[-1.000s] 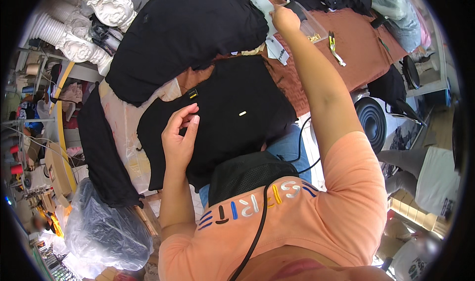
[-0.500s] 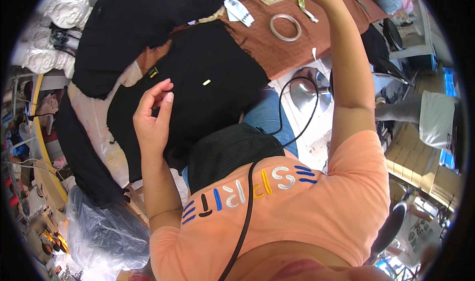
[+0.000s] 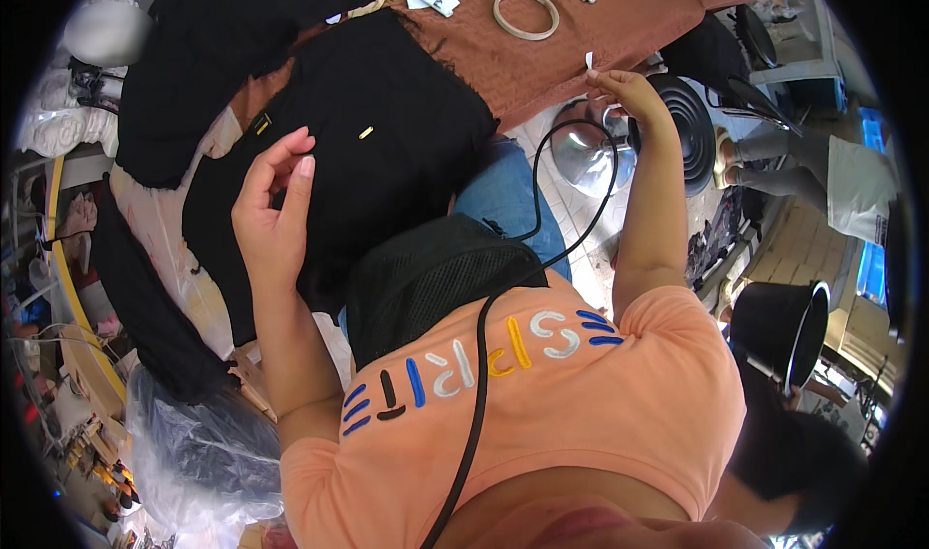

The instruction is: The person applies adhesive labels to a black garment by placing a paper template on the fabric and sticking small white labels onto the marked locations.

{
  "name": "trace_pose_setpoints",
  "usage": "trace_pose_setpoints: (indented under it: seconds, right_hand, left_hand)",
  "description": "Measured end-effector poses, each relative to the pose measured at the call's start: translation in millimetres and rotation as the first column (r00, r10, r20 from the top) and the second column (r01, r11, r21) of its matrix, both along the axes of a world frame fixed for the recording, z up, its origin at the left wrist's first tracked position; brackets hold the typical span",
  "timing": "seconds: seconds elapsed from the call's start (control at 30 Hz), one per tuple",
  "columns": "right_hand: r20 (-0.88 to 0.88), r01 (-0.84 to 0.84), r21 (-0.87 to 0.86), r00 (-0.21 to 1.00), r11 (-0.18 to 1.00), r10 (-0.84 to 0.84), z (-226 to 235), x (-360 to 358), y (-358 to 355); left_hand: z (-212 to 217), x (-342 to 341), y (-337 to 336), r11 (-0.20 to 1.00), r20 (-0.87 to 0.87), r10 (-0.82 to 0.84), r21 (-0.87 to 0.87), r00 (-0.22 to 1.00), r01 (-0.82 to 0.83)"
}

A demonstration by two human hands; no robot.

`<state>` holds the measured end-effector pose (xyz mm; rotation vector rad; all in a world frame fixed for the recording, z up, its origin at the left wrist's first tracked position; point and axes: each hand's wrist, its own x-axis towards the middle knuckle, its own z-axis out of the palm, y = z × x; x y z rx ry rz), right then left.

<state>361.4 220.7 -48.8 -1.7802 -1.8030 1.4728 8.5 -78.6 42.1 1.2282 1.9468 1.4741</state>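
brown counter (image 3: 639, 17) is carrying black cloth (image 3: 411, 89), one gold tag (image 3: 366, 133) already lying there; left hand (image 3: 271, 201) is hovering half-open, empty; right hand (image 3: 624, 92) is pinching a strip (image 3: 589, 59), not yet on cloth.

Dressed in peach shirt (image 3: 581, 423), short-sleeved, scoop-necked, plain on sleeves. Marked across chest with raised embroidery (image 3: 519, 343): rounded strokes in white, yellow, blue and dark brown, triple blue at either end. Fitted at waist with black, mesh-panelled pouch (image 3: 435, 273). Clad below in blue jeans (image 3: 518, 196). Crossed down front by black cable (image 3: 480, 356), looped beside jeans.
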Motion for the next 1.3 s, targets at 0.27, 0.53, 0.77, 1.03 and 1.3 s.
trace_pose_setpoints:
  seconds: [0.27,0.53,0.77,1.03,1.3]
  right_hand:
    - [0.116,-0.059,0.131,0.992,0.99,0.043,32,10,-10]
    - [-0.428,-0.482,0.196,0.742,0.854,0.516,110,-118,-149]
    - [-0.622,-0.673,-0.101,0.618,0.732,0.481,80,-154,-199]
    - [-0.524,-0.686,-0.06,0.64,0.725,0.562,72,-159,-195]
    - [0.09,-0.577,0.642,0.711,0.505,0.697,51,-205,-133]
  left_hand:
    - [4,3,-15,1.0,0.045,0.009,0.018,0.999,-0.01]
    - [-6,20,-31,0.983,0.235,-0.151,-0.072,0.96,0.172]
    - [-24,22,-33,0.978,0.419,-0.096,-0.128,0.903,0.163]
    - [-43,21,-26,0.988,0.454,-0.075,-0.084,0.888,0.126]
    - [-47,-3,-25,0.984,0.454,0.149,0.019,0.879,-0.177]
